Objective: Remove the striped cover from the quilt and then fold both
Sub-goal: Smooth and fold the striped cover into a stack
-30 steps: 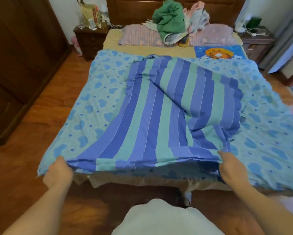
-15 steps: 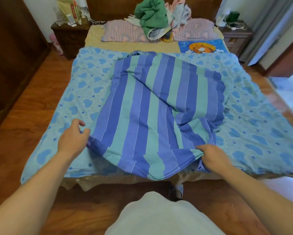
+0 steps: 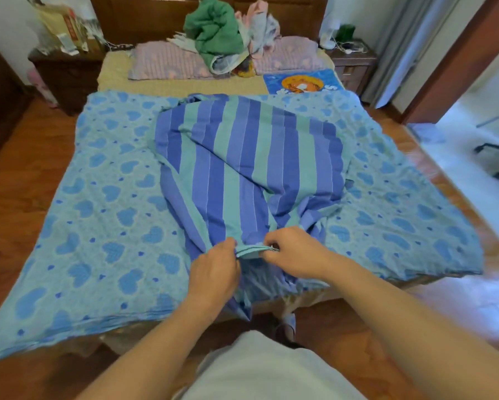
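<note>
Left hand [image 3: 215, 272] and right hand [image 3: 296, 254] pinch the striped cover's [image 3: 251, 157] near edge together, matching corners for a fold. The heart-print quilt [image 3: 104, 226] lies spread beneath both hands.

The bed [image 3: 185, 87] stood on a wooden floor [image 3: 17, 197], its yellowish mattress top bare only in a strip near the headboard. A light blue quilt [image 3: 104, 226] with darker blue hearts lay spread flat across most of it, its near edge hanging over the foot. At the head lay two pinkish pillows [image 3: 167, 63], a heap of green and pale clothes [image 3: 219, 33], and a blue cartoon-print cloth [image 3: 300, 82].
</note>
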Available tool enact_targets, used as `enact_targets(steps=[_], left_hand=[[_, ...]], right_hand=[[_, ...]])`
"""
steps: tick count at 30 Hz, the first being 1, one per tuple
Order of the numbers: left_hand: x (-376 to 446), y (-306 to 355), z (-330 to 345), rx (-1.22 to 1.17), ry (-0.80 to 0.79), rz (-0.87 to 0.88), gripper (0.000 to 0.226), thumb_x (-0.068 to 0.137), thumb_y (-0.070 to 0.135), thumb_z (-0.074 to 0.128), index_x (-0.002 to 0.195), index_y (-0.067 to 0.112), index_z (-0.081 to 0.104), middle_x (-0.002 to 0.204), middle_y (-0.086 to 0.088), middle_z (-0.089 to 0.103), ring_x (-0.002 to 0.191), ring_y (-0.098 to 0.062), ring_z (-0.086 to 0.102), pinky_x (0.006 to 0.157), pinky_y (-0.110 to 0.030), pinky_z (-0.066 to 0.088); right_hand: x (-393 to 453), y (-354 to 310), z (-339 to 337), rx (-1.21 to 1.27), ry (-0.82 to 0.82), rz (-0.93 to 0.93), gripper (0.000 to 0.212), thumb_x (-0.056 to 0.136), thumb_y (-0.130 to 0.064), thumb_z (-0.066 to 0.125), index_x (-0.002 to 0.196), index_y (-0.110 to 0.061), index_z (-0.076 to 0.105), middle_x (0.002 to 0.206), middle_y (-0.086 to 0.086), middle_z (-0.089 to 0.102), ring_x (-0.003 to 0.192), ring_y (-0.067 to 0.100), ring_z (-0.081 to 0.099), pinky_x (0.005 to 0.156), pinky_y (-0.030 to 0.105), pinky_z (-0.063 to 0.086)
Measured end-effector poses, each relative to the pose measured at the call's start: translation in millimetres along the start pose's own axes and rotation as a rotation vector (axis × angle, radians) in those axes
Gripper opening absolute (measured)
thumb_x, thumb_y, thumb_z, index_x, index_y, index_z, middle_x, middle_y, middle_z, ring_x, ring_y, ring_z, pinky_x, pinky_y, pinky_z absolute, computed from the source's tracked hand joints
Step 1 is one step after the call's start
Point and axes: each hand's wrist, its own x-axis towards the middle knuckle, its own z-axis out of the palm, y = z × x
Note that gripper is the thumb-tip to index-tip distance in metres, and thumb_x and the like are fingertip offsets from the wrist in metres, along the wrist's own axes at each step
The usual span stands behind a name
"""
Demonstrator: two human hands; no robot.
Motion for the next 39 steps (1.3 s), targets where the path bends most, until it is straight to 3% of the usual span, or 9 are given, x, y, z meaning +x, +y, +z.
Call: enact_targets(steps=[3,6,8,11,18,26,33,36,39], left_hand=[[18,-58,-32,0.093,0.104,-0.025,0.025,0.084,0.017,0.051,0.108,0.024,0.057,0.1,-0.009,0.068,0.084,-0.039,0.067,0.067,-0.043,0.052],[21,-71,-57,0.212,0.148,0.086,0.029,0.078,0.016,0.05,0.103,0.023,0.063,0.097,-0.003,0.07,0.071,-0.039,0.068,0.055,-0.042,0.053],[19,-58,-73,0.155,0.215,0.116,0.027,0.076,0.019,0.046,0.094,0.023,0.066,0.09,-0.001,0.069,0.072,-0.037,0.067,0.055,-0.041,0.052],[11,-46,-99,0.091,0.346,0.15,0.017,0.073,0.017,0.046,0.076,0.019,0.062,0.074,-0.002,0.064,0.066,-0.035,0.063,0.051,-0.036,0.045],[21,-61,-162,0.049,0.548,0.045,0.018,0.071,0.015,0.041,0.074,0.015,0.059,0.074,-0.012,0.064,0.069,-0.041,0.06,0.055,-0.04,0.043],[55,-155,-187,0.077,0.362,-0.591,0.02,0.083,0.004,0.048,0.09,0.013,0.064,0.103,-0.025,0.065,0.094,-0.048,0.06,0.077,-0.045,0.048],[70,-165,-127,-0.783,0.394,-0.638,0.044,0.074,-0.007,0.034,0.082,0.015,0.072,0.081,-0.015,0.066,0.077,-0.028,0.059,0.06,-0.031,0.041],[76,-175,-103,-0.555,0.322,-0.629,0.041,0.081,-0.005,0.039,0.104,0.007,0.071,0.1,-0.022,0.069,0.091,-0.038,0.063,0.076,-0.042,0.049],[68,-188,-86,-0.198,0.239,-0.618,0.037,0.081,0.001,0.048,0.104,0.016,0.074,0.115,-0.023,0.068,0.107,-0.043,0.06,0.09,-0.045,0.051]], right_hand=[[-18,22,-6,0.137,-0.053,-0.001,0.046,0.079,-0.07,0.06,0.096,-0.028,0.066,0.073,-0.005,0.062,0.066,0.009,0.057,0.061,0.028,0.044],[-15,42,1,-0.257,-0.078,-0.106,0.048,0.081,-0.067,0.057,0.103,-0.025,0.061,0.094,-0.002,0.064,0.088,0.02,0.063,0.072,0.038,0.05],[2,57,5,-0.434,0.125,-0.088,0.021,0.083,-0.028,0.064,0.103,-0.023,0.062,0.097,0.003,0.06,0.091,0.032,0.063,0.07,0.042,0.051],[21,79,-12,-0.22,0.616,0.236,0.039,0.071,0.002,0.061,0.103,-0.018,0.072,0.095,0.01,0.061,0.087,0.037,0.062,0.069,0.041,0.049],[62,99,-77,0.497,1.134,0.605,0.012,0.083,-0.023,0.051,0.084,-0.011,0.054,0.093,0.005,0.053,0.088,0.03,0.052,0.07,0.041,0.037],[61,140,-163,-0.096,0.992,0.592,0.03,0.08,0.004,0.054,0.099,-0.007,0.074,0.105,0.026,0.063,0.099,0.047,0.059,0.084,0.048,0.05],[55,157,-146,-0.099,0.777,0.313,0.024,0.061,-0.011,0.031,0.069,-0.008,0.054,0.079,0.028,0.06,0.078,0.042,0.056,0.064,0.042,0.037],[49,183,-138,-0.086,0.551,0.284,0.012,0.071,-0.012,0.036,0.071,-0.01,0.048,0.076,0.016,0.054,0.075,0.03,0.049,0.063,0.037,0.032],[25,223,-126,-0.333,0.178,0.276,0.013,0.077,-0.005,0.056,0.087,-0.013,0.057,0.089,0.011,0.061,0.081,0.031,0.056,0.07,0.041,0.046]])
